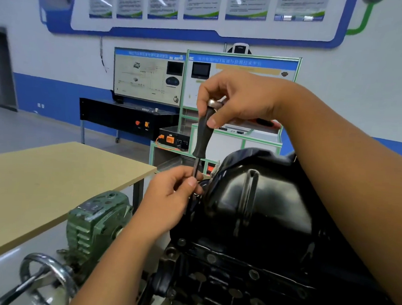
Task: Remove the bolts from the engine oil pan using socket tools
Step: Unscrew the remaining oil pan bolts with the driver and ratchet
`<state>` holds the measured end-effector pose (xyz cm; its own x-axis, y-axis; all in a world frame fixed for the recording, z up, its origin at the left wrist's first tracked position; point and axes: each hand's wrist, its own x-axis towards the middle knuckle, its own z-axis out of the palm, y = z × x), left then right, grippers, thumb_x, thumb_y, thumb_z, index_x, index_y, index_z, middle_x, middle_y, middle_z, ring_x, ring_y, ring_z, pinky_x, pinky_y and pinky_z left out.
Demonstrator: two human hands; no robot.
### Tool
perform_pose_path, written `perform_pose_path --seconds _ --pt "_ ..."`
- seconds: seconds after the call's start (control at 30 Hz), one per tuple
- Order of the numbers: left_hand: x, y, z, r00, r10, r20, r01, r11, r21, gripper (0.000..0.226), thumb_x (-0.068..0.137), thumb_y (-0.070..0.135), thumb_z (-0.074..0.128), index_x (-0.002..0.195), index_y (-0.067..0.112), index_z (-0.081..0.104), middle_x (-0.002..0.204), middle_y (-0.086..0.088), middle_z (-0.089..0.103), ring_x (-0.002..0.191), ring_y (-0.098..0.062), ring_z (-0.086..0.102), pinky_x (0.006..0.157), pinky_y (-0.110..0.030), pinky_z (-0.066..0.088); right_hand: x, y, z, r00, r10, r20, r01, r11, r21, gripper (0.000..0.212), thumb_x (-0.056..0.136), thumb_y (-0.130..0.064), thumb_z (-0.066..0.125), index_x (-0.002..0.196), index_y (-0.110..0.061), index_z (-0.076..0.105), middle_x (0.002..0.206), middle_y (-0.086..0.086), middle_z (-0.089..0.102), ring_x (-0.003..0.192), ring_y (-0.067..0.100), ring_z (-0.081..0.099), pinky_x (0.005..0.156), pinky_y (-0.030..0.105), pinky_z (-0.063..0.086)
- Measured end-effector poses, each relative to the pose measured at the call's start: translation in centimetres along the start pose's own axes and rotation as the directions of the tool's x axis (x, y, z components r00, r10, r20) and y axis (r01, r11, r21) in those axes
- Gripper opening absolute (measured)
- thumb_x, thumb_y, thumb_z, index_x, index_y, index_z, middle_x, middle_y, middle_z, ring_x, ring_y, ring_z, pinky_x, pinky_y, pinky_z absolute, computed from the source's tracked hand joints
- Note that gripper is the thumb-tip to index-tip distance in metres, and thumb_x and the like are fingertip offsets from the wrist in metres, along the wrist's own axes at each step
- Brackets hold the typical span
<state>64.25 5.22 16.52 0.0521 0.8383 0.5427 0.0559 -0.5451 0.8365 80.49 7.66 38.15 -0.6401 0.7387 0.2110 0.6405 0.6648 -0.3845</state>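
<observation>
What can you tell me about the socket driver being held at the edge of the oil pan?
The socket driver stands nearly upright, leaning slightly right at the top. It has a black handle, apparently rubber or plastic, topped by a rounded metal cap, and a thin metal shaft running down to the left edge of the glossy black oil pan. The right hand grips the handle's top; the left hand pinches the shaft near its lower end. Its tip is hidden behind the fingers.
</observation>
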Motion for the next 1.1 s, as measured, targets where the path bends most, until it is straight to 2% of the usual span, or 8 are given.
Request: perform_pose_path --seconds 0.17,0.23,0.37,0.47,0.63,0.77,1.0,1.1 --pt "0.0 0.3 -0.1 0.998 0.062 -0.008 -0.061 0.996 0.069 0.037 0.092 -0.002 0.069 0.087 0.033 0.078 0.075 0.009 0.074 0.074 -0.002 0.067 0.074 -0.016 0.052 -0.1 -0.6 0.4 0.997 0.075 -0.019 -0.076 0.995 -0.06 0.035 0.086 -0.037 0.08 0.093 -0.004 0.07 0.053 0.0 0.062 0.038 0.012 0.04 0.044 0.019 0.032" --pt "-0.2 1.0 -0.2 0.999 0.051 0.0 -0.051 0.998 0.045 0.031 0.091 -0.003 0.071 0.088 0.027 0.078 0.074 0.007 0.075 0.073 -0.002 0.067 0.073 -0.018 0.055 -0.3 -0.8 0.6 0.998 0.061 -0.014 -0.062 0.994 -0.095 0.03 0.084 -0.036 0.082 0.089 -0.008 0.073 0.064 0.012 0.07 0.046 0.017 0.045 0.052 0.027 0.037" --pt "-0.4 2.0 -1.5 0.997 -0.027 0.079 0.017 0.993 0.115 0.02 0.096 0.001 0.066 0.108 0.014 0.076 0.091 -0.023 0.072 0.078 -0.028 0.065 0.082 -0.05 0.057 -0.5 -1.2 0.5 1.0 0.011 0.002 -0.011 0.998 -0.057 0.022 0.078 -0.016 0.087 0.096 -0.013 0.074 0.084 0.019 0.073 0.066 0.028 0.06 0.064 0.047 0.045" --pt "0.0 2.7 -2.8 0.97 -0.118 0.21 0.075 0.976 0.203 0.024 0.099 0.002 0.061 0.11 0.018 0.075 0.092 -0.019 0.07 0.074 -0.026 0.059 0.066 -0.037 0.057 -0.7 -1.1 0.3 0.998 -0.037 0.045 0.038 0.999 -0.023 0.028 0.077 -0.001 0.085 0.1 -0.012 0.073 0.092 0.012 0.078 0.09 0.051 0.068 0.08 0.069 0.05" --pt "0.6 3.2 -3.0 0.937 -0.136 0.321 0.001 0.921 0.39 0.02 0.098 0.004 0.065 0.089 0.021 0.071 0.071 0.004 0.062 0.06 -0.007 0.052 0.058 -0.023 0.046 -0.2 -1.2 0.4 0.998 0.066 -0.002 -0.065 0.987 -0.146 0.035 0.087 -0.05 0.075 0.093 -0.016 0.074 0.061 0.007 0.064 0.047 0.018 0.051 0.041 0.023 0.04" --pt "0.5 2.6 -2.3 0.963 -0.065 0.261 -0.063 0.89 0.452 0.031 0.093 0.005 0.069 0.078 0.032 0.07 0.069 0.004 0.062 0.063 -0.007 0.05 0.065 -0.025 0.042 -0.5 -0.9 0.1 0.984 0.175 0.043 -0.157 0.95 -0.272 0.047 0.083 -0.056 0.075 0.087 -0.009 0.07 0.052 0.005 0.06 0.045 0.02 0.052 0.043 0.026 0.045" --pt "0.0 2.2 -3.0 0.967 -0.124 0.223 0.05 0.949 0.312 0.017 0.099 0.009 0.064 0.086 0.017 0.069 0.075 -0.008 0.064 0.067 -0.016 0.058 0.058 -0.029 0.048 -0.8 -1.0 0.4 0.999 -0.034 0.039 0.038 0.993 -0.115 0.033 0.071 -0.008 0.09 0.094 -0.017 0.069 0.079 0.001 0.069 0.06 0.012 0.059 0.054 0.032 0.048" --pt "0.5 2.9 -4.4 0.924 -0.2 0.326 0.07 0.927 0.369 0.022 0.105 0.007 0.052 0.097 0.016 0.071 0.081 -0.007 0.067 0.071 -0.013 0.065 0.058 -0.03 0.052 -0.5 -0.9 0.6 1.0 -0.009 0.023 0.011 0.997 -0.072 0.023 0.081 -0.027 0.086 0.096 -0.018 0.073 0.076 0.002 0.067 0.057 0.015 0.054 0.049 0.029 0.044"
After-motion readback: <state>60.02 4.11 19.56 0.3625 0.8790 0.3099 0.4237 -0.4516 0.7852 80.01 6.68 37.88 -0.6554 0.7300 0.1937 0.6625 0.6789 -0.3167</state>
